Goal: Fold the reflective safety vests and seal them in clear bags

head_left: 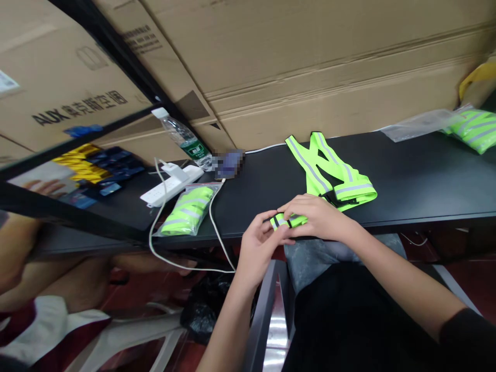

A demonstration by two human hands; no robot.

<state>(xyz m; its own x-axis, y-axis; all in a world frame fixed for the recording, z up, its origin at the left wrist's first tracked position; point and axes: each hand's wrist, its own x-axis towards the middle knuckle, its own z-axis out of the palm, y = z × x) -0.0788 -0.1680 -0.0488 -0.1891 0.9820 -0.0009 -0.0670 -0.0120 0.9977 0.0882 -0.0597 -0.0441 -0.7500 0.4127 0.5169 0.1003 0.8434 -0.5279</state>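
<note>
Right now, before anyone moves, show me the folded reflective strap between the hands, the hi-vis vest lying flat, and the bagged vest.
Folded reflective strap point(289, 221): head view, on its exposed middle.
Hi-vis vest point(354, 190): head view, on the waist band.
Bagged vest point(187, 211): head view, on the bag's middle.

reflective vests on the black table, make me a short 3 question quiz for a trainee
1. True or false: the left hand and right hand are both on the neon reflective strip.
2. Which lies beside the white power strip?
a) a bagged reflective vest
b) a stapler
c) a coffee mug
3. What colour are the stripes running along the neon vest laid out on the table?

Key: 1 true; 2 a; 3 silver-grey
</note>
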